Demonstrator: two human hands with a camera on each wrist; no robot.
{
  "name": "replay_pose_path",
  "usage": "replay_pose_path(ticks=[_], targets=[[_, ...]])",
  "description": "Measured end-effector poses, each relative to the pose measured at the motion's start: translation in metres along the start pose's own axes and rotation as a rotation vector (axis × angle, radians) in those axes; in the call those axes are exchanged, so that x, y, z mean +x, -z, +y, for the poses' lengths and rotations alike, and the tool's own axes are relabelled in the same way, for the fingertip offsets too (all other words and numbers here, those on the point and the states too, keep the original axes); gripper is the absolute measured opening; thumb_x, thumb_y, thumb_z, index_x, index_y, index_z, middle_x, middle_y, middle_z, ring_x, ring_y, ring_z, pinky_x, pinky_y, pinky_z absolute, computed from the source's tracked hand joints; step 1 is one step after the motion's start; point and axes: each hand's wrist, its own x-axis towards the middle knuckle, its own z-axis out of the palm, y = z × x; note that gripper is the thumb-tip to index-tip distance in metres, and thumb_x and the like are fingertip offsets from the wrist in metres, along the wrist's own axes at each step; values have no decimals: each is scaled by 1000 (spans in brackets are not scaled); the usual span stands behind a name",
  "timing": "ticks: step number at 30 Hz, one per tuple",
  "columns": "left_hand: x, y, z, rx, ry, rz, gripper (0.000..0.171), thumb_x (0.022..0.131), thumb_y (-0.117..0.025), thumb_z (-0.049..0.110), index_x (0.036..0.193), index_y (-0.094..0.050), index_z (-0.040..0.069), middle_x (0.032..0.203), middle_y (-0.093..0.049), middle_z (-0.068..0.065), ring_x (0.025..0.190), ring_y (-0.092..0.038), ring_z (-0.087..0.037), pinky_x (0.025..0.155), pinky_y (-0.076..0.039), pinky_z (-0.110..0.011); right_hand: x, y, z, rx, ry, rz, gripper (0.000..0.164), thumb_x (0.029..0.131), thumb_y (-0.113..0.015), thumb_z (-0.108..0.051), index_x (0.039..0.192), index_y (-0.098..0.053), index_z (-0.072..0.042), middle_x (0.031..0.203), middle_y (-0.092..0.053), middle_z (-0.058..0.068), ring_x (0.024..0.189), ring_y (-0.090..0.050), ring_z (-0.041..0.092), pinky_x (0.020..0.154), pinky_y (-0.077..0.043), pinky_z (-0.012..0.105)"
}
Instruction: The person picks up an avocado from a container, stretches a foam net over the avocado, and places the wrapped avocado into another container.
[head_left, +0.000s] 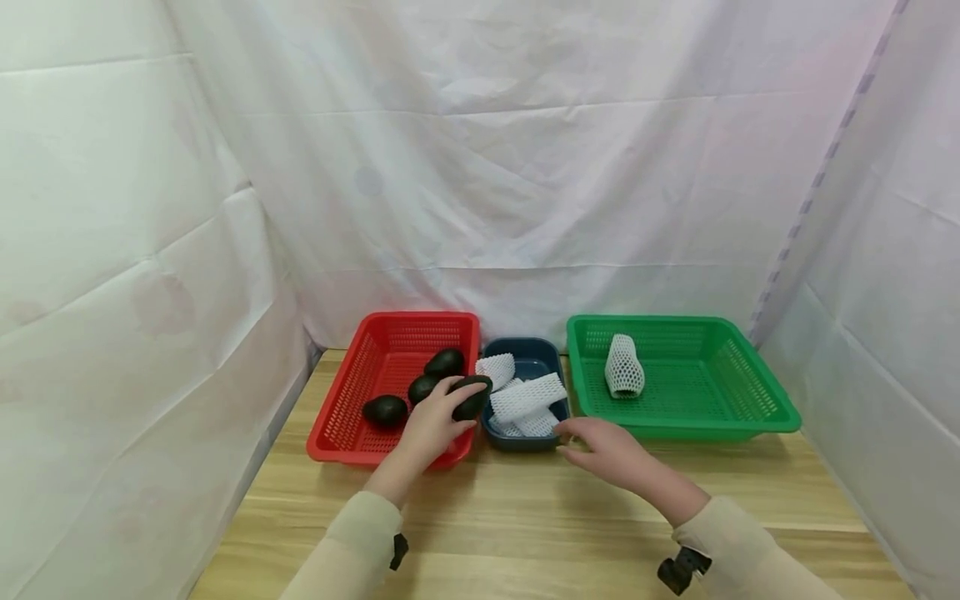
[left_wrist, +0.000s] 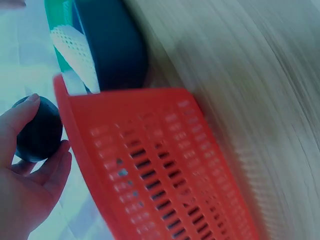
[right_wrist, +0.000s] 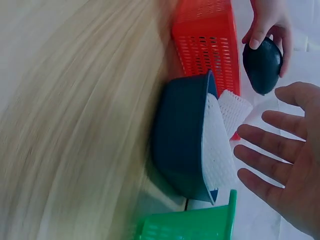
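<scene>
My left hand (head_left: 432, 421) grips a dark avocado (head_left: 472, 398) above the right rim of the red basket (head_left: 347, 392). In the left wrist view, thumb and fingers curl round that avocado (left_wrist: 40, 129). Several more avocados (head_left: 386, 411) lie in the red basket. Beside it, a dark blue bin (head_left: 525, 345) holds several white foam net sleeves (head_left: 528, 398). My right hand (head_left: 603, 450) hovers at the bin's front right corner. The right wrist view shows this hand (right_wrist: 287, 150) with fingers spread and nothing in it.
To the right stands a green basket (head_left: 690, 421) with one white net-sleeved item (head_left: 624, 367) inside; its contents are hard to see. All containers sit in a row on the wooden table (head_left: 517, 517). White cloth (head_left: 480, 192) hangs behind and at both sides.
</scene>
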Motion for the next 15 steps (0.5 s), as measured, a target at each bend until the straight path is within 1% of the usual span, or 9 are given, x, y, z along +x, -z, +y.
replay_pose_path(ticks=[3,5,9,11,15], targets=[[1,-3,7,-31,-30,-5,74,79,-83,18,143,-48,33,141,-47,-5,119,-52,-27,90,-51,-46,5,-5,-3,50,-38,31,27,96,-63,-26,119,-66,-12,106,-67,-1,97,-62,18,81,-51,41],[2,-5,13,-68,-42,-12,77,78,-83,16,146,-46,25,142,-47,-4,123,-50,-25,96,-48,-44,8,-7,-5,84,-69,50,27,95,-64,-26,119,-66,-13,103,-66,-5,95,-61,15,80,-51,39],[1,-9,27,-139,-57,-18,76,77,-84,11,143,-47,13,141,-50,-5,126,-49,-22,103,-42,-42,15,-11,-5,174,-139,84,26,96,-63,-24,119,-65,-13,95,-63,-11,91,-59,11,78,-50,37],[0,-12,33,-162,-69,-21,75,76,-84,9,142,-48,11,140,-52,-6,126,-49,-23,104,-41,-42,17,-13,-5,215,-182,105,29,96,-62,-27,121,-64,-12,93,-62,-11,88,-58,10,75,-50,36],[-2,-18,42,-192,-90,-27,76,75,-85,8,142,-49,11,140,-52,-6,127,-49,-24,104,-41,-43,19,-16,-5,313,-261,155,35,98,-59,-31,127,-61,-11,94,-62,-4,85,-57,13,71,-49,34]])
